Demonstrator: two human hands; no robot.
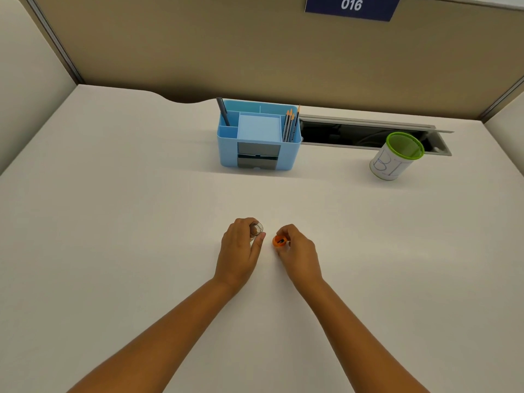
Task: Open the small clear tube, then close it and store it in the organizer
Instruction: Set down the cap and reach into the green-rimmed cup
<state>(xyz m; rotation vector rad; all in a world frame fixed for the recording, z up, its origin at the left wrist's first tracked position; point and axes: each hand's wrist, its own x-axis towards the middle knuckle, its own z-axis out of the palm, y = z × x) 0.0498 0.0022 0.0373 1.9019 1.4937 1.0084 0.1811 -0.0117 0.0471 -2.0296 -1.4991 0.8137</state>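
Both hands grip: left hand (238,251) hides clear tube (256,230); orange cap (279,241) apparently off.

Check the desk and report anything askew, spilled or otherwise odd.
Nothing spilled or damaged. The tube in the left hand is open, its orange cap in the right hand. The green-rimmed cup seems tilted, perhaps lens distortion.

A single wide-angle view looks from the person's head, forward and steeply down over the desk (113,222). Both forearms enter from the bottom edge, with the hands near the centre of the picture. The blue organizer (258,137) and the partition wall (198,46) lie farther off toward the top. Straight edges bow near the borders. No second view shares the scene.
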